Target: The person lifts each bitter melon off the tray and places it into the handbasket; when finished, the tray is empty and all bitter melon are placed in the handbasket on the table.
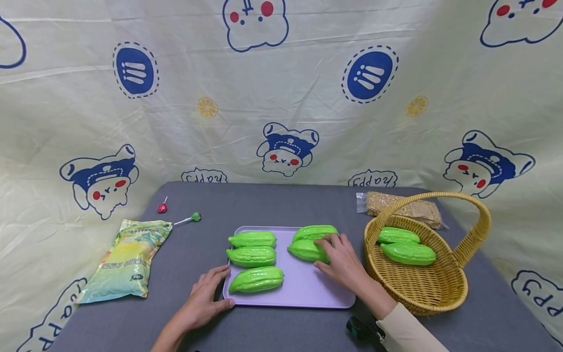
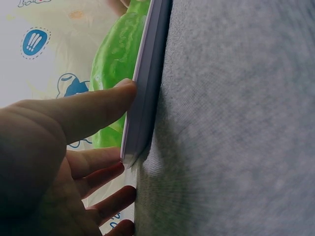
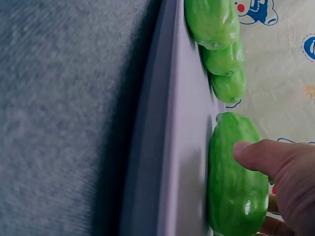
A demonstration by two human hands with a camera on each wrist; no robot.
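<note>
My right hand (image 1: 340, 259) holds a green bitter melon (image 1: 305, 250) on the right half of a lavender tray (image 1: 303, 293). In the right wrist view, the thumb lies across that bitter melon (image 3: 234, 196) and the other fingers are partly hidden behind it. Just behind it is a second bitter melon (image 1: 314, 232). Three more, among them the front bitter melon (image 1: 257, 279), lie in a column on the tray's left half. My left hand (image 1: 204, 298) touches the tray's front left corner, fingers spread and thumb against the rim (image 2: 140, 93).
Right of the tray stands a wicker basket (image 1: 422, 293) with a tall handle and two bitter melons inside. Behind it lies a clear pack of grains (image 1: 402, 205). On the left are a colourful bag (image 1: 127, 259), a red lollipop (image 1: 162, 207) and a green lollipop (image 1: 195, 216).
</note>
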